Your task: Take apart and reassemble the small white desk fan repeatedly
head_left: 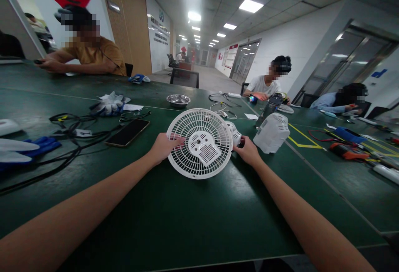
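Observation:
A round white fan grille (pixel 179 164), with a slotted plate at its hub, is tilted up in front of me above the green table. My left hand (pixel 162 148) grips its left rim, thumb over the bars. On the other side my right hand (pixel 247 150) is closed around a small white vented part (pixel 233 132) with a dark end, partly hidden behind the grille's right edge. Whether that part is joined to the grille I cannot tell. Just right of my right hand stands a white plastic housing (pixel 272 134).
A phone (pixel 128 132) and black cables (pixel 77 147) lie to the left, with work gloves (pixel 110 103) behind. Beyond the grille is a metal bowl (pixel 178 100). An orange multimeter (pixel 349 151) sits far right. Several people work around the table (pixel 174 222).

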`<state>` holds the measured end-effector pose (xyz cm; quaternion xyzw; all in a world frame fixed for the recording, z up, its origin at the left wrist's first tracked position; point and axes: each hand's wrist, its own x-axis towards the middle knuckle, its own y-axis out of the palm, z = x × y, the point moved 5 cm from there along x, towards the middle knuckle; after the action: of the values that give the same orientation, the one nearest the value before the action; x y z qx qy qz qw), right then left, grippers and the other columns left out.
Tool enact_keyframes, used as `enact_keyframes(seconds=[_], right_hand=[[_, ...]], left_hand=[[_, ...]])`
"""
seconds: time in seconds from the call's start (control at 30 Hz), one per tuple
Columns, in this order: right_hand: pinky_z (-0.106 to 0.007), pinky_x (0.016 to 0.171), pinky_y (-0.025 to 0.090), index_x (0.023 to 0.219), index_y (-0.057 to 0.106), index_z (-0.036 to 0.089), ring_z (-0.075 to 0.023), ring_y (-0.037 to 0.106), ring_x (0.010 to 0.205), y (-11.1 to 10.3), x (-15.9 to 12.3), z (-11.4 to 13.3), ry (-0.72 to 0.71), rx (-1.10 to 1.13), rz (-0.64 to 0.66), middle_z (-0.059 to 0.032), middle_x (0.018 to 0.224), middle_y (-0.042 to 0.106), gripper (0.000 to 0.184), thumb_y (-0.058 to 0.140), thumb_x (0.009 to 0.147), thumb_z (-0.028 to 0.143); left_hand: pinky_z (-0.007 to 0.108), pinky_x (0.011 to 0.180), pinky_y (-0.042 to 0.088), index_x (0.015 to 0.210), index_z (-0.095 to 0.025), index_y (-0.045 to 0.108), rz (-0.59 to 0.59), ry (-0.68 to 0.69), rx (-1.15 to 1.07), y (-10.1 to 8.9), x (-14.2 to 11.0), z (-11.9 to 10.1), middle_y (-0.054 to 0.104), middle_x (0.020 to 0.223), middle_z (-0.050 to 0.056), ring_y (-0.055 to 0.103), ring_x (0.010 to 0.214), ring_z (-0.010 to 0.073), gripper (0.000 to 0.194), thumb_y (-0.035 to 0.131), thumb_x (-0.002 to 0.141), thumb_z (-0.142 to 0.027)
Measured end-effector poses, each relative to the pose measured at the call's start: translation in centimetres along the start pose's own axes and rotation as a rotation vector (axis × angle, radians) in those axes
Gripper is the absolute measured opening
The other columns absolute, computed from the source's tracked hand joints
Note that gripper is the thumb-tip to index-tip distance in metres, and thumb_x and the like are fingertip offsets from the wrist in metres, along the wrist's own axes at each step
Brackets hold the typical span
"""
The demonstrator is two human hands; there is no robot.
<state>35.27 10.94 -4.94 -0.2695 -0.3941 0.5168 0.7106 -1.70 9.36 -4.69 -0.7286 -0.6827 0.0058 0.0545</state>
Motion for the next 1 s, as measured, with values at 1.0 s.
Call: enact_keyframes(seconds=[1.0], right_hand=[[-0.035,0.069,0.055,0.109,0.056,0.027,-0.0207,0.067,0.083,3.0,-9.5,11.9,0.157,1.286,0.491,-0.0019,0.101,0.07,0.031,0.056,0.089,0.05]], left_hand=[[0.031,0.065,0.054,0.102,-0.017,0.071,0.052,0.153,0.046,0.2,0.1,-0.7,0.074,0.092,0.007,0.068,0.079,0.022,0.035,0.063,0.087,-0.048]])
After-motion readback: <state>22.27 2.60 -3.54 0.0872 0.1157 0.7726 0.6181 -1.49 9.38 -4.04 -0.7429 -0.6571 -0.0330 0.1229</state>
